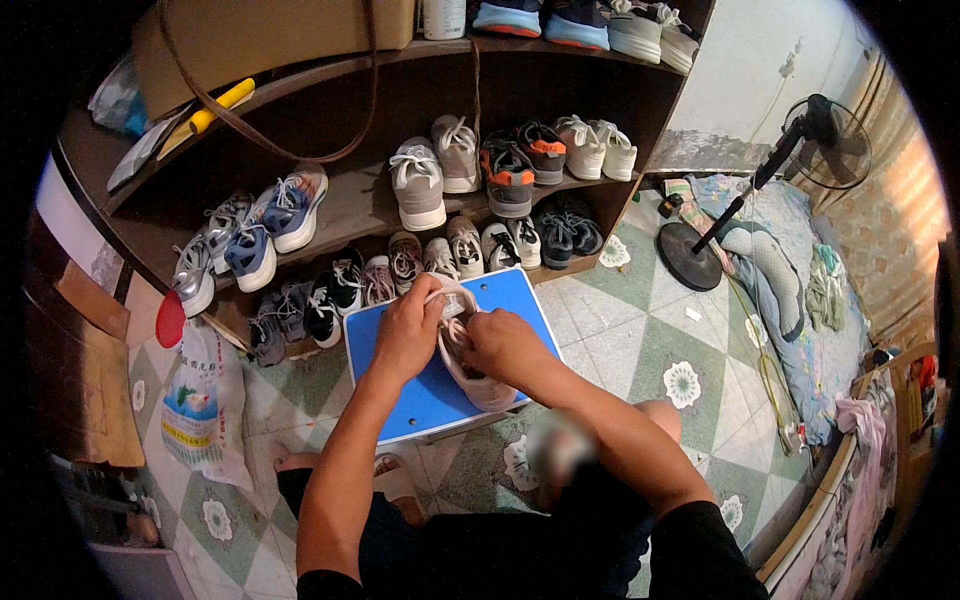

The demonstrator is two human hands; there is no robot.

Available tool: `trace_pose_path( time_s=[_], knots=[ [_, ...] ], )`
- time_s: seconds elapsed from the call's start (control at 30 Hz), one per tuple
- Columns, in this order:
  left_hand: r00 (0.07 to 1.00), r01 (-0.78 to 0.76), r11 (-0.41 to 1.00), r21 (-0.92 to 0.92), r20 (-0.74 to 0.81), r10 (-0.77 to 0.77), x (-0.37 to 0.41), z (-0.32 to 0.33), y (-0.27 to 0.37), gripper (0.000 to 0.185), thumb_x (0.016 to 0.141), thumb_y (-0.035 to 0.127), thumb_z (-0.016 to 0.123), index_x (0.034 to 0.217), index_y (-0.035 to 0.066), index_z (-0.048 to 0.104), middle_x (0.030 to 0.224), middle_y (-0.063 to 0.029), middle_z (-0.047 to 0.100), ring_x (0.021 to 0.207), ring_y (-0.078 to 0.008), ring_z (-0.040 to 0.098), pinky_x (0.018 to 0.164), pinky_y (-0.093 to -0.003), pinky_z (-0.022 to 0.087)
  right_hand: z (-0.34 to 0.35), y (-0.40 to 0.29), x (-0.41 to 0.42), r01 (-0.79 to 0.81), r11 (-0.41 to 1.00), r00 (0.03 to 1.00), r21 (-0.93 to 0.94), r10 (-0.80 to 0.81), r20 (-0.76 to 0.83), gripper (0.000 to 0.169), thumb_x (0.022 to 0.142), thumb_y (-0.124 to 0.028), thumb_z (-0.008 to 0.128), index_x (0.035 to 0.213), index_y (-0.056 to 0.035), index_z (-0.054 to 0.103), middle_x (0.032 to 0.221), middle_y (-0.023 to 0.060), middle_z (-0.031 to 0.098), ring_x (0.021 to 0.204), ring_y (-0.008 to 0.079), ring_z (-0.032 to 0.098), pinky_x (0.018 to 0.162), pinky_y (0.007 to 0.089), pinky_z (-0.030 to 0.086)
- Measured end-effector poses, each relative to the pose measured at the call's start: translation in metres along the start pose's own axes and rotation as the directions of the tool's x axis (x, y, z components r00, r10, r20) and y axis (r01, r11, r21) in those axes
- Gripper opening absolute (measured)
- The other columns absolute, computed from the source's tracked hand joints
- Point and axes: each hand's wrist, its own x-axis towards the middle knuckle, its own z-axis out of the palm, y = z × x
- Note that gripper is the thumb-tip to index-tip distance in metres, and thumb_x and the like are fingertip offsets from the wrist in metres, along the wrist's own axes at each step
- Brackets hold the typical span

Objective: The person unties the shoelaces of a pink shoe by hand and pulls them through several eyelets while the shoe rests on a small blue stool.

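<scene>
A pale pinkish-white shoe (491,394) rests on a small blue-topped table (409,390) with a white edge, its opening facing up and its heel towards me. My left hand (409,322) grips the shoe's tongue or upper edge on the far left side, thumb and fingers pinched on it. My right hand (499,341) is at the right side of the opening, fingers curled and partly inside the shoe. What the right fingertips touch is hidden by the hand.
A dark wooden shelf (352,202) with many pairs of shoes stands just beyond the table. A printed plastic sack (202,412) is on the floor at left. A black standing fan (690,255) and bedding (825,375) lie to the right.
</scene>
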Motion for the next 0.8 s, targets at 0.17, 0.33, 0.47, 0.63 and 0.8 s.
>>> trace_pose_path(
  time_s=[0.17, 0.33, 0.47, 0.63, 0.8],
  knots=[
    [0.998, -0.033, 0.999, 0.0, -0.057, 0.033, -0.001, 0.001, -0.004, 0.017, 0.101, 0.019, 0.051, 0.109, 0.005, 0.052, 0.097, -0.0225, 0.066, 0.092, -0.0467, 0.062, 0.076, -0.0506, 0.048, 0.016, -0.007, 0.021, -0.093, 0.974, 0.982, -0.205, 0.124, 0.144, 0.017, 0.083, -0.017, 0.065, 0.087, -0.0057, 0.076, 0.09, 0.0206, 0.074, 0.081, 0.036, 0.074, 0.072, 0.0472, 0.06],
    [0.995, -0.072, 0.997, -0.004, -0.069, 0.071, -0.001, 0.002, -0.003, 0.017, 0.101, 0.02, 0.051, 0.11, 0.005, 0.052, 0.099, -0.0231, 0.065, 0.094, -0.0472, 0.062, 0.077, -0.0512, 0.048, 0.036, -0.014, 0.027, -0.106, 0.936, 0.989, -0.336, 0.134, 0.061, 0.017, 0.084, -0.016, 0.062, 0.083, -0.0066, 0.075, 0.082, 0.017, 0.074, 0.078, 0.032, 0.074, 0.068, 0.0424, 0.06],
    [0.993, -0.081, 0.997, 0.002, -0.085, 0.081, -0.001, 0.003, -0.006, 0.017, 0.102, 0.019, 0.051, 0.11, 0.005, 0.051, 0.099, -0.0232, 0.065, 0.095, -0.047, 0.061, 0.077, -0.051, 0.047, 0.026, -0.02, 0.022, -0.079, 0.934, 0.994, -0.348, 0.102, 0.047, 0.018, 0.085, -0.017, 0.06, 0.081, -0.0067, 0.075, 0.081, 0.0169, 0.074, 0.075, 0.0305, 0.074, 0.066, 0.0415, 0.059],
    [0.992, -0.094, 0.996, 0.001, -0.088, 0.094, -0.001, 0.005, -0.006, 0.017, 0.102, 0.02, 0.052, 0.11, 0.005, 0.051, 0.098, -0.0235, 0.065, 0.093, -0.0474, 0.062, 0.076, -0.0506, 0.048, 0.011, -0.02, 0.013, 0.017, 0.939, 1.0, -0.344, -0.025, -0.018, 0.014, 0.084, -0.016, 0.061, 0.081, -0.0063, 0.072, 0.076, 0.0176, 0.072, 0.069, 0.0322, 0.073, 0.06, 0.0427, 0.058],
    [0.995, -0.065, 0.998, 0.01, -0.072, 0.066, -0.002, 0.003, -0.005, 0.019, 0.102, 0.021, 0.053, 0.112, 0.005, 0.052, 0.096, -0.0214, 0.064, 0.09, -0.0418, 0.064, 0.076, -0.0457, 0.049, -0.011, -0.03, -0.005, 0.083, 0.973, 0.996, -0.216, -0.085, 0.004, 0.011, 0.082, -0.011, 0.063, 0.088, -0.0022, 0.067, 0.086, 0.0179, 0.072, 0.079, 0.0331, 0.073, 0.067, 0.0428, 0.059]
  ],
)
